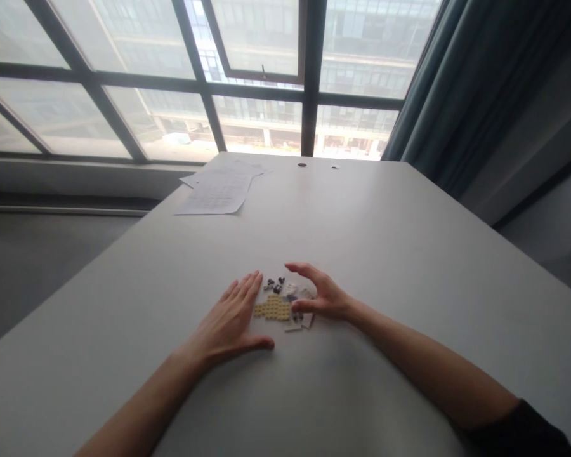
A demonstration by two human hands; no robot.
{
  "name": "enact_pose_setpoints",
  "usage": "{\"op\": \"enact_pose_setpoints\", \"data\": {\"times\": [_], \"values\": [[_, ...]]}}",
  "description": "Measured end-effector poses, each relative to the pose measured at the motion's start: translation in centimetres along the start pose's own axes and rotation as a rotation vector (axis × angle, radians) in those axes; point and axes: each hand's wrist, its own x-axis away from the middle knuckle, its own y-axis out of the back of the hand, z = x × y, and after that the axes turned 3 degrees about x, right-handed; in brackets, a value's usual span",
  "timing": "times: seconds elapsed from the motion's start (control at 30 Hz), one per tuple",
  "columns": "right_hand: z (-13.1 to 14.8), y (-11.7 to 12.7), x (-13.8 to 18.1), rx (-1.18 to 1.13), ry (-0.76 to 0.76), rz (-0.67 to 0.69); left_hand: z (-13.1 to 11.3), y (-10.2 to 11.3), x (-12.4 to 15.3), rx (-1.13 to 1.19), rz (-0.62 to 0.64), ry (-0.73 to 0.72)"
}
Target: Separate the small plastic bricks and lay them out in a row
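Small building-block pieces lie in a loose cluster on the white table between my hands. Tan studded pieces (273,308) sit side by side in the middle of it. Behind them are several black pieces (276,287), and white pieces (293,328) lie to the right and front. My left hand (235,320) rests flat along the cluster's left side, fingers together and thumb spread. My right hand (323,295) curves around the right side, its thumb and fingers wide apart over the pieces. Part of the cluster is hidden under the right hand.
Printed paper sheets (216,193) lie at the far left of the white table (385,254). Two small round holes sit near its far edge. Beyond stands a framed window (261,117), with a dark blue-grey curtain (438,95) on the right.
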Motion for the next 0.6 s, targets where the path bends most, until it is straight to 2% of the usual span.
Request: {"op": "enact_pose_setpoints", "data": {"times": [0.07, 0.13, 0.23, 0.4, 0.6], "values": [[0.0, 0.2, 1.0, 0.134, -0.018, 0.025, 0.9, 0.3, 0.2, 0.016, 0.01, 0.01], [0.2, 0.0, 1.9, 0.307, -0.014, 0.151, 1.6, 0.6, 0.1, 0.043, 0.027, -0.011], [0.6, -1.4, 1.2, 0.45, 0.006, 0.262, 2.2, 1.0, -0.1, 0.084, 0.059, -0.058], [1.6, -5.0, -4.7, 0.471, 0.11, 0.26, 3.9, 1.2, 0.9, 0.117, 0.047, -0.052], [3.0, -9.8, -11.3, 0.401, 0.276, 0.215, 7.6, 2.1, 4.8, 0.21, -0.114, 0.142]]}}
